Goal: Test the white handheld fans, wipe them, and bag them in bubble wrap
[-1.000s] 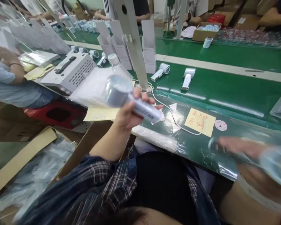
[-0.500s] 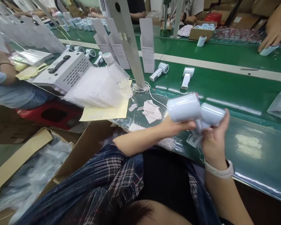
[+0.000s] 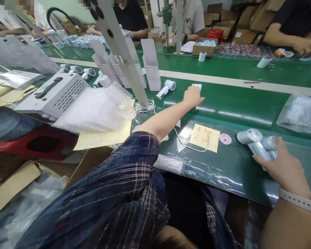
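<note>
My left hand (image 3: 193,97) reaches far out onto the green belt (image 3: 248,103) and closes over a white handheld fan (image 3: 196,85), of which only the top end shows. A second white fan (image 3: 166,89) lies just left of it. My right hand (image 3: 283,169), with a white watch strap at the wrist, rests at the near right on the handles of two pale blue handheld fans (image 3: 254,141) lying side by side on the plastic-covered table edge.
A yellow note (image 3: 204,137), a pink round sticker (image 3: 225,139) and a white cable (image 3: 186,147) lie between my hands. Bubble bags (image 3: 90,110), a plastic bottle (image 3: 116,95), a grey machine (image 3: 52,93) and white cartons (image 3: 150,64) stand left. A bag of parts (image 3: 297,112) lies right. Other people work across the belt.
Half a second ago both hands held the two fans together before me. Now the right hand has laid them down at the right, and the left hand has stretched out to the belt.
</note>
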A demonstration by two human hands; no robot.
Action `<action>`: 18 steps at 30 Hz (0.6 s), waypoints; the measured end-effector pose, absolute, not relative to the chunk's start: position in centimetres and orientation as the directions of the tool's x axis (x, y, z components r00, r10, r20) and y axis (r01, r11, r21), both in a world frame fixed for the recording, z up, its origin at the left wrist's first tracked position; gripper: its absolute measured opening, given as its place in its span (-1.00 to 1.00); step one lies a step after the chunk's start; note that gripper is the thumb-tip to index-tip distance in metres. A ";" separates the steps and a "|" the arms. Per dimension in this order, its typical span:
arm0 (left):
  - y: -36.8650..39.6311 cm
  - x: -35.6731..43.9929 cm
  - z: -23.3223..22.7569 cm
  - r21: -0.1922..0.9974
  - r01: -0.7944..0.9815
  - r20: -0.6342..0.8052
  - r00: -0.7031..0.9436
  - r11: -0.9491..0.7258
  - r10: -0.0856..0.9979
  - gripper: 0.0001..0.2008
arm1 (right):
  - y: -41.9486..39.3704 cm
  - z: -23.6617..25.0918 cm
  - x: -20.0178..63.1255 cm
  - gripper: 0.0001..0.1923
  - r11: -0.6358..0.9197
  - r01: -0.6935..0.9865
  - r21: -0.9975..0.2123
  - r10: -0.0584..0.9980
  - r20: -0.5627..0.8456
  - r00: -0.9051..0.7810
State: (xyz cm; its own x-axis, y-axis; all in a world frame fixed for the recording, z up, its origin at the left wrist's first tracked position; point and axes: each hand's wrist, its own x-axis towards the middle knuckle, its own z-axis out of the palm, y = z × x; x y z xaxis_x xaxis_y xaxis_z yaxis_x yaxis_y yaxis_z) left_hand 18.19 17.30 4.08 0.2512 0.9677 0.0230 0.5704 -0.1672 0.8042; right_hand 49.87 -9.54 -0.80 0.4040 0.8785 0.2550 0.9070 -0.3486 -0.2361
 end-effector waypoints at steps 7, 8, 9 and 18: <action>22.5 20.5 1.5 0.540 0.830 -0.154 -0.067 0.141 0.986 -0.47 | -8.7 -1.4 35.1 -0.47 -0.010 0.968 -0.252 0.960 0.267 0.080; 22.7 20.5 1.4 0.507 0.852 -0.162 -0.052 0.129 0.985 -0.48 | -8.1 -1.8 33.0 -0.56 0.028 0.965 -0.262 0.968 0.249 0.040; 23.0 20.0 1.3 0.474 0.874 -0.172 -0.028 0.108 0.985 -0.47 | -7.6 -2.2 31.4 -0.61 0.048 0.960 -0.276 0.970 0.240 0.020; 23.9 9.0 1.9 0.217 0.968 -0.091 -0.112 0.130 0.990 -0.18 | -7.1 -3.8 30.1 -0.71 0.185 0.880 -0.437 0.967 0.240 -0.084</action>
State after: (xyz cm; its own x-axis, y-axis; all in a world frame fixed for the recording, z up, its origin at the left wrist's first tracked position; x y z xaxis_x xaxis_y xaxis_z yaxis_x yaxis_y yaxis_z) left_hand 9.05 23.87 1.95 -0.1123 0.9895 -0.0907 0.9676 0.1297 0.2168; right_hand 30.13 -7.07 -3.79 -0.0837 0.9671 0.2403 0.8805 0.1847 -0.4367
